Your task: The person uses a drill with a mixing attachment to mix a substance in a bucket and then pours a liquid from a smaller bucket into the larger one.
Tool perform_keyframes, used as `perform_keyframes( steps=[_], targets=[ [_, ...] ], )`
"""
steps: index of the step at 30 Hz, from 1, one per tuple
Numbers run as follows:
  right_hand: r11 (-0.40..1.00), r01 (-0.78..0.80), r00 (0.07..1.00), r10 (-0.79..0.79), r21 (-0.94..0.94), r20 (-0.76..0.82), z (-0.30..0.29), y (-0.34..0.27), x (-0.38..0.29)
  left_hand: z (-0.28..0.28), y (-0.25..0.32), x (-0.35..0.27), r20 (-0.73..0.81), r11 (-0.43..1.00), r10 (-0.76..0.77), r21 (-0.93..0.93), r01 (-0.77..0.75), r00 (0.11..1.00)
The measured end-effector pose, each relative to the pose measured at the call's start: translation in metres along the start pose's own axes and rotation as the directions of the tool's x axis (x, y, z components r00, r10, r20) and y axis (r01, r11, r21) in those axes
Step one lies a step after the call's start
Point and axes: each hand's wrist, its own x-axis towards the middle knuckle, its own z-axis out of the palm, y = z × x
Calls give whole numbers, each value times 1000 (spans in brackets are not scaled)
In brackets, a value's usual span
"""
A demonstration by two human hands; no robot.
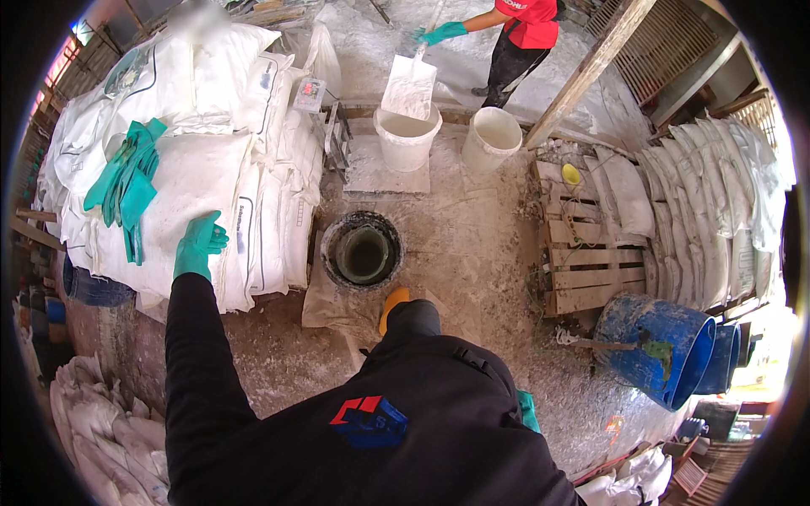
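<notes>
My left hand (201, 243), in a green rubber glove, rests on or just above a stack of white woven sacks (190, 164), its fingers loosely spread and holding nothing. Several more green rubber gloves (131, 180) lie in a heap on the same sacks, beyond that hand. Only a sliver of my gloved right hand (528, 411) shows beside my hip; the rest is hidden behind my body. On the floor before me stands a round dark tub (326, 253) with a crusted rim and a smaller bucket (342, 256) inside it.
A co-worker (528, 28) tips white powder from a shovel (410, 85) into a white bucket (405, 152) on a platform scale (386, 183). A second white bucket (484, 155) stands beside it. Rightward are a wooden pallet (595, 277), stacked sacks (702, 209) and a blue drum (652, 345).
</notes>
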Motion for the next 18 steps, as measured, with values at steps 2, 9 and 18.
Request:
perform_keyframes(
  steps=[2, 9, 18],
  targets=[
    [1000, -2, 1000, 2, -1, -3, -1, 0, -1, 2, 2, -3, -2, 1000, -4, 7, 4, 1000],
    [1000, -6, 1000, 6, -10, 0, 0, -2, -2, 0, 0, -1, -2, 1000, 2, 12, -2, 1000],
    [1000, -2, 1000, 2, -24, 2, 1, -8, -4, 2, 2, -3, -12, 1000, 3, 13, -2, 1000]
  ],
)
